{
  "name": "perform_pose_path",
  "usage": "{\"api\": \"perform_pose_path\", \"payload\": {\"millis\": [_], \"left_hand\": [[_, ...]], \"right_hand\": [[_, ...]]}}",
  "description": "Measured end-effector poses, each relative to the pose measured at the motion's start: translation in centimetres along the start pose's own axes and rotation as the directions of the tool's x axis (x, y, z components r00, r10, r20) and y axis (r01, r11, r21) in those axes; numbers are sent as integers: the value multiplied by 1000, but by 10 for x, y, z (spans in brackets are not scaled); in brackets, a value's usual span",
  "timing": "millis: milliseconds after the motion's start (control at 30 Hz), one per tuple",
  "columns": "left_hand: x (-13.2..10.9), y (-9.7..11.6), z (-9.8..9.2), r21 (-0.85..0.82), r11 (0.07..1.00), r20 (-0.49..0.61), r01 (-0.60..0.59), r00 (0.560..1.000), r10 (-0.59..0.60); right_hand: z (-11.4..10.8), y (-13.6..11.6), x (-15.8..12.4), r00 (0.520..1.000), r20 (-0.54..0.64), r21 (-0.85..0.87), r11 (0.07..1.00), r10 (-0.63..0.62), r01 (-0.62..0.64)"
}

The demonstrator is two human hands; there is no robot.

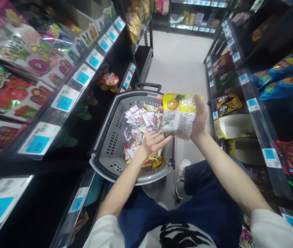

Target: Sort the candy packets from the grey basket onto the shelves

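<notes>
My right hand (200, 119) grips a yellow snack packet (178, 115) with a pineapple picture, holding it above the right rim of a grey shopping basket (110, 144). My left hand (154, 142) reaches over the basket, its fingers stretched out and touching the packet's lower edge. Several small snack packets (140, 125) in white, purple and yellow lie piled inside the basket.
Dark shelves line both sides of a narrow aisle. Left shelves hold colourful candy bags (20, 62) and blue price tags (64, 102). Right shelves hold blue crisp bags (283, 81) and an open yellow carton (235, 125). The pale floor (180, 65) runs ahead to more shelves.
</notes>
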State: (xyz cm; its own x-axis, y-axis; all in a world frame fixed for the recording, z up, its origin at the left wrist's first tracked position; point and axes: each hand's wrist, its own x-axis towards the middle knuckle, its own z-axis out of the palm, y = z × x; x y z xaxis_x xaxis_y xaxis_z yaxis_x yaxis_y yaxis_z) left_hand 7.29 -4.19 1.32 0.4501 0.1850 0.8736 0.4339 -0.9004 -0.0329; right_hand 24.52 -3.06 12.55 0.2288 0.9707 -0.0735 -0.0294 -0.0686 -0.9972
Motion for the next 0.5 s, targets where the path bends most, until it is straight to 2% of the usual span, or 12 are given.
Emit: {"api": "perform_pose_path", "payload": {"millis": [200, 500], "left_hand": [[-3, 0, 1, 29, 999, -5, -16, 1000, 17], [-2, -1, 3, 11, 1000, -14, -25, 1000, 25]], "right_hand": [[-1, 1, 1, 998, -47, -48, 998, 30, -32], [-3, 5, 2, 999, -43, -27, 999, -19, 18]]}}
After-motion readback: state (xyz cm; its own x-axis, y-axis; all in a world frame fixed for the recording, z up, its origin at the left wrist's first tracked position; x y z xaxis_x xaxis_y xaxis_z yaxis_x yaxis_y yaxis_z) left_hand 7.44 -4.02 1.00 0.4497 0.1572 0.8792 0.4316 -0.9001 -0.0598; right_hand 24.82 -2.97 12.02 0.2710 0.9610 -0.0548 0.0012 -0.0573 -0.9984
